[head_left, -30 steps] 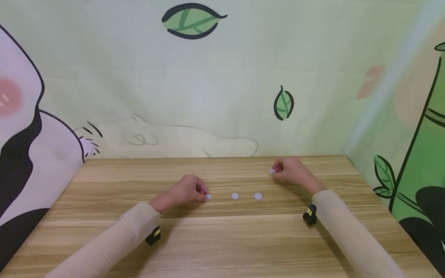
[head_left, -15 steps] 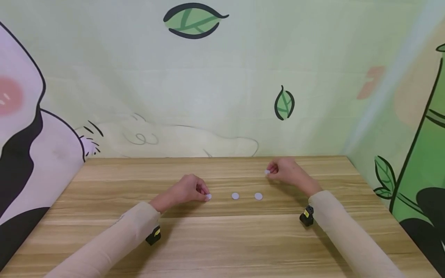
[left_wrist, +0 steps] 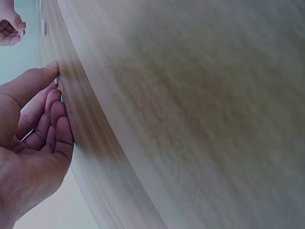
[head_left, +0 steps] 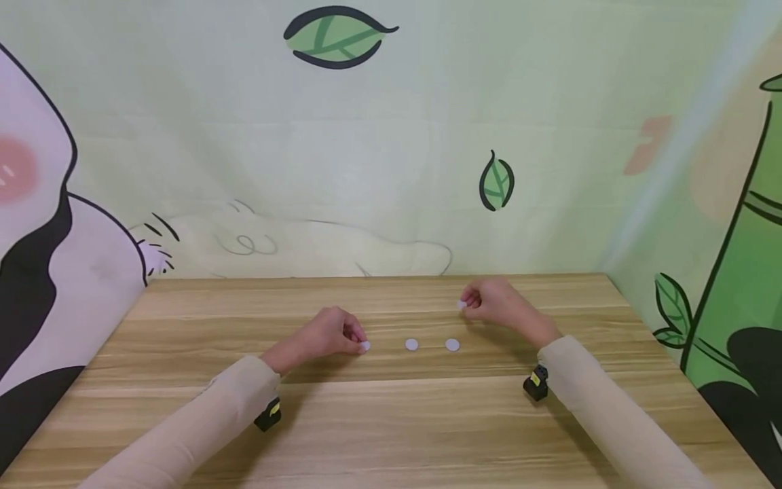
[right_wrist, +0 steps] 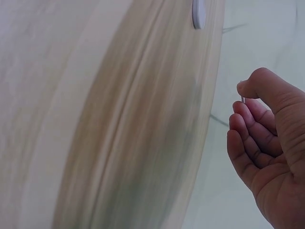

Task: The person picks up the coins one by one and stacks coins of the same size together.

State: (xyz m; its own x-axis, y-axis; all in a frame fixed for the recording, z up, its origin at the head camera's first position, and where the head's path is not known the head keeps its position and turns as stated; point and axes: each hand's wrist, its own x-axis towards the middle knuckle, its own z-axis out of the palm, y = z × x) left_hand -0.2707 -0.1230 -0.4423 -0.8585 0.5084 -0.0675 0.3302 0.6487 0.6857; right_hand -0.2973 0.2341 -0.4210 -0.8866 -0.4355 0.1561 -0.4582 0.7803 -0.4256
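My left hand (head_left: 330, 333) rests low at the tabletop and pinches a small white disc (head_left: 365, 346) between thumb and fingertips. To its right, two more flat round white discs lie apart in a row: a nearer one (head_left: 412, 345) and a farther one (head_left: 452, 345). Behind the row, above the table, my right hand (head_left: 496, 304) pinches another white disc (head_left: 461, 305) by its edge. In the right wrist view only a thin rim of that held disc (right_wrist: 243, 100) shows between thumb and fingers. Most of the left hand's disc is hidden in the left wrist view.
The wood-grain table (head_left: 391, 435) ends at the back against a light green printed cloth (head_left: 391, 156) with leaf drawings. Both forearms wear beige sleeves, and a small black device (head_left: 536, 382) sits at the right wrist, with another black device (head_left: 269, 414) at the left.
My right hand has drifted left and slightly nearer with its white disc, now behind the right-hand disc of the row. The left hand and the discs on the table stay put.
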